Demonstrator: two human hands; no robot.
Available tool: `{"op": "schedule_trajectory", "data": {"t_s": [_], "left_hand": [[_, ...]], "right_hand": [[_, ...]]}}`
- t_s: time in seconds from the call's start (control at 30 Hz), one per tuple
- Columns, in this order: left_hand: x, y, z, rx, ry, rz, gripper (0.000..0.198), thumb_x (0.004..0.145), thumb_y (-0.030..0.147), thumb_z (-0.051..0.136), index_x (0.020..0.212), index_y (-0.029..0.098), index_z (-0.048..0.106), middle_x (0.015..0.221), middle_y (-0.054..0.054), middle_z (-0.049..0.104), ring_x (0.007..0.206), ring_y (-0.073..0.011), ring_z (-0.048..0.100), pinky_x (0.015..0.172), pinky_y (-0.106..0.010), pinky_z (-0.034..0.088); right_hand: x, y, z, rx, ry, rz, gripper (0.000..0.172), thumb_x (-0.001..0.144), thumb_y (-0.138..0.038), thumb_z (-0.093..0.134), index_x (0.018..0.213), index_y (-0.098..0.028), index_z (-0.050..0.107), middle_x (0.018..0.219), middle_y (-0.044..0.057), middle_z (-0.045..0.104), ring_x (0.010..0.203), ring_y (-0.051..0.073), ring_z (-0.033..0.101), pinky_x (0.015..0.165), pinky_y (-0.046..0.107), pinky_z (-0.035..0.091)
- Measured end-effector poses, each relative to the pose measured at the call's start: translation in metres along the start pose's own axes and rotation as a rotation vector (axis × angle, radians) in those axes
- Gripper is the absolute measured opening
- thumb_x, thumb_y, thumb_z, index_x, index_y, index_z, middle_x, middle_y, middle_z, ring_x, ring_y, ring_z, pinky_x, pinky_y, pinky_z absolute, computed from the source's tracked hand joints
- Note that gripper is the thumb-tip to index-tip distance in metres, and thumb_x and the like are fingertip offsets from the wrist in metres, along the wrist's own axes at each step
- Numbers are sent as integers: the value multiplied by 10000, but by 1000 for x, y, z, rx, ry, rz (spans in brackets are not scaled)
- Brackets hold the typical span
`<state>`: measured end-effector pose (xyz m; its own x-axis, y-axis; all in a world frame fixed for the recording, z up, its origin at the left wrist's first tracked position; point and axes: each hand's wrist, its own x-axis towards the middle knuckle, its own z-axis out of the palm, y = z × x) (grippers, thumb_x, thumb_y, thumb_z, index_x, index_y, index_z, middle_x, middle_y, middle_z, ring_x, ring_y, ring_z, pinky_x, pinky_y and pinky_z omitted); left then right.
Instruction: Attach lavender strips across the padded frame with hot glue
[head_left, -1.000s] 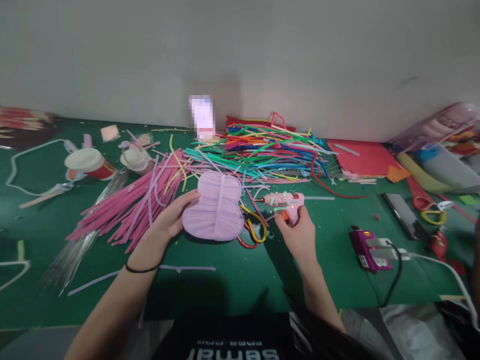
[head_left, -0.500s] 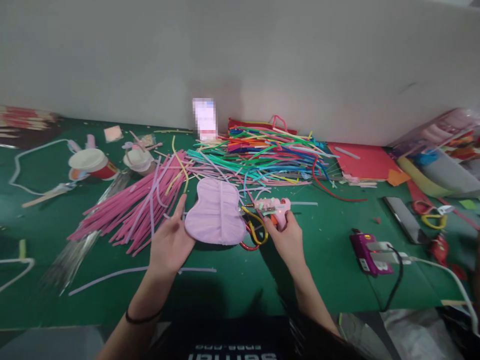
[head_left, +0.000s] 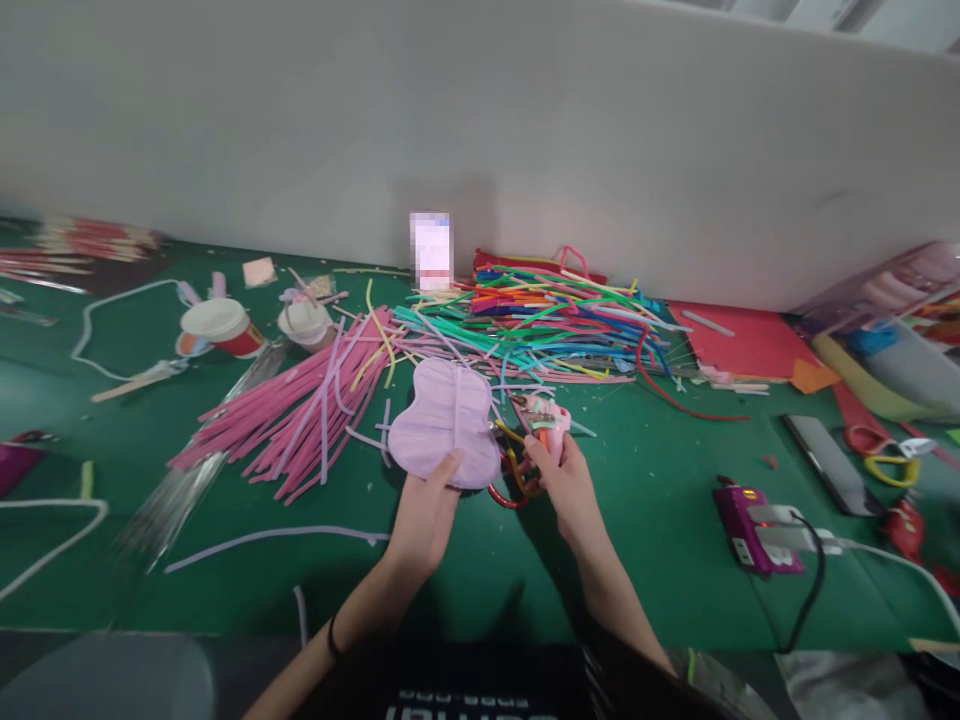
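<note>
My left hand (head_left: 426, 515) grips the lower edge of a flat lilac butterfly-shaped piece (head_left: 439, 420), thumb on top and the other fingers beneath it. The piece seems made of lilac pipe cleaners, with one strip running down its middle. In my right hand (head_left: 564, 485) is a pink glue gun (head_left: 551, 425), its nozzle pointing left toward the piece's right edge. Scissors with yellow and red handles (head_left: 506, 495) lie on the table between the two, partly covered. A loose lilac pipe cleaner (head_left: 277, 535) rests left of my left wrist.
Pink pipe cleaners (head_left: 300, 410) spread at left, beside a paper cup (head_left: 221, 325). Multicoloured pipe cleaners (head_left: 555, 310) pile up along the wall, near a lit phone (head_left: 433, 250). At right are a dark phone (head_left: 829, 460), a purple power adapter (head_left: 757, 530) with cables and red sheets (head_left: 739, 340).
My left hand has shifted from the piece's left side to its lower edge, thumb now on top. The glue gun has tilted in my right hand. The whole view has swung slightly left.
</note>
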<state>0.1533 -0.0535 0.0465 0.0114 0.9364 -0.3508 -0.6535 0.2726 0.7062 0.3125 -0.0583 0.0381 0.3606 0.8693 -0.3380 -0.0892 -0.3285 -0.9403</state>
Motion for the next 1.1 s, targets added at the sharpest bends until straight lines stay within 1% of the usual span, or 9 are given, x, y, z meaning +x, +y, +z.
{"op": "schedule_trajectory", "data": {"t_s": [0.13,0.27,0.33,0.43,0.5,0.63,0.73,0.9,1.1], "left_hand": [[7,11,-14,-8,174,89,342,814,215,721,1146,287,676,1340,-7,657,1337,-263,532,1086,-393,499],[8,44,-31,-16,364,286,253,848,239,664,1093,298,675,1223,52,716,1325,-200,542,1094,-316,487],[14,64,-30,-23,389,365,239,845,242,655,1078,282,681,1146,44,743,1302,-199,563,1078,-301,498],[37,87,-10,-77,281,301,255,819,195,657,1066,249,690,1106,33,752,1279,-213,581,1038,-300,531],[58,94,11,-75,131,215,226,844,204,643,1064,222,693,1110,15,749,1285,-226,575,1032,-330,537],[91,89,58,-37,-12,43,190,837,190,611,996,140,701,1041,-68,759,1133,-281,665,964,-406,574],[96,79,81,-37,-83,-55,170,798,156,601,932,123,699,949,-70,759,1002,-273,705,918,-411,591],[92,71,87,-14,-133,-151,166,731,99,590,859,135,691,798,-45,729,904,-257,710,870,-391,600],[91,73,85,-12,-140,-218,136,724,95,556,786,138,669,782,-47,711,838,-243,697,825,-388,598]], "right_hand": [[-3,1,-5,-17,19,-39,474,754,-551,721,1016,-177,593,722,-2,658,587,140,611,461,224,459],[-4,-3,-14,-63,114,-138,443,754,-530,727,1004,-186,602,758,-7,660,590,131,585,521,244,461],[-5,-9,-16,-96,180,-218,411,766,-512,719,986,-185,599,740,-16,649,572,123,548,538,252,450],[-9,-25,-13,-181,283,-341,361,784,-486,696,950,-181,597,730,-20,628,580,121,521,559,254,433],[-13,-36,-10,-286,379,-430,331,781,-481,687,887,-181,595,676,-32,592,560,117,486,547,251,406],[-23,-47,-6,-523,504,-585,308,784,-488,677,775,-206,554,570,-51,522,499,116,429,515,256,360],[-28,-46,-5,-633,529,-651,269,799,-455,661,756,-217,544,575,-47,518,497,124,461,528,260,379],[-26,-44,-3,-742,601,-748,219,833,-414,642,793,-209,575,615,-36,525,519,129,479,552,264,401],[-15,-44,8,-783,544,-804,197,853,-396,602,864,-199,596,666,-19,550,551,138,497,563,272,421]]}}
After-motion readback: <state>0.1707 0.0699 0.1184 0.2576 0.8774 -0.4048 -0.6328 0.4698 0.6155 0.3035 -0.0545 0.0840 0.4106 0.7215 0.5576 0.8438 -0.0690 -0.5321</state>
